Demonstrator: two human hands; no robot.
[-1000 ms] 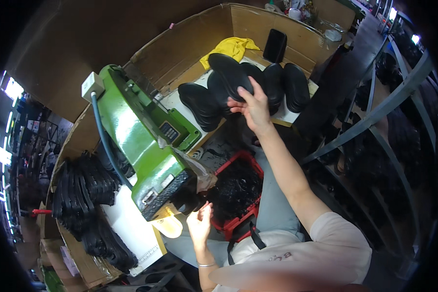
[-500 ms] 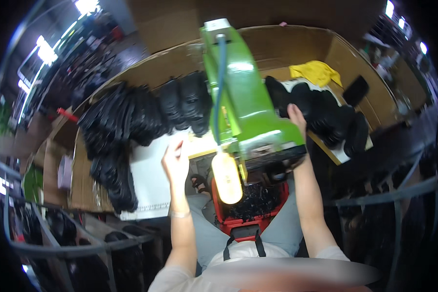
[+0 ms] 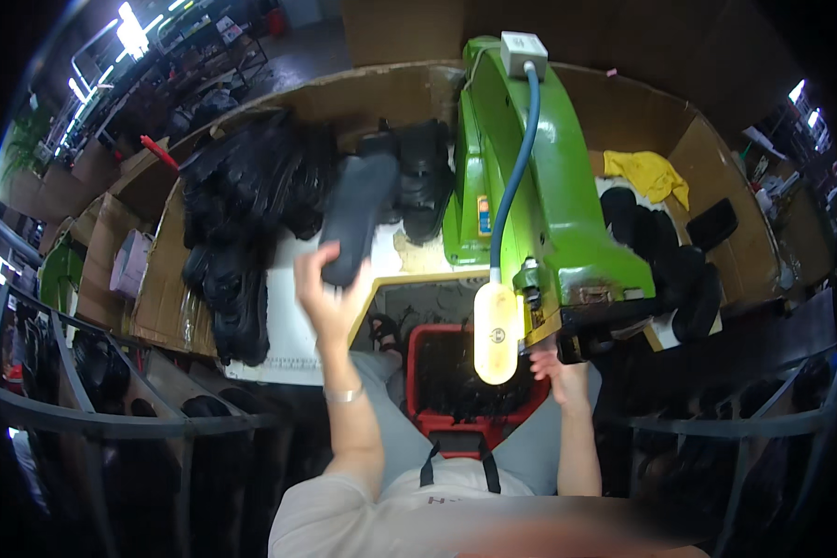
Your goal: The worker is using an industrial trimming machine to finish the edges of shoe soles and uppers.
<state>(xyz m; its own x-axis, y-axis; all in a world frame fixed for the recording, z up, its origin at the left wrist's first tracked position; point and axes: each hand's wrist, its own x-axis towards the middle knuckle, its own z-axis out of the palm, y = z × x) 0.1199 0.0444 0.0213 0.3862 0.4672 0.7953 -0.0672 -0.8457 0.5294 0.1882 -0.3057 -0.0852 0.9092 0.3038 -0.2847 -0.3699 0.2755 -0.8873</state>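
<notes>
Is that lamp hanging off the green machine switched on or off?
On. The lamp glows bright yellow-white below the green machine, brighter than the red crate behind it.

Sole pile [image 3: 251,214] lies left of the machine [image 3: 539,195], crate [image 3: 474,381] below it.

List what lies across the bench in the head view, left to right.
Pile of black soles → left hand holding a dark sole → green machine with its lamp → right hand → yellow cloth → more black soles.
</notes>
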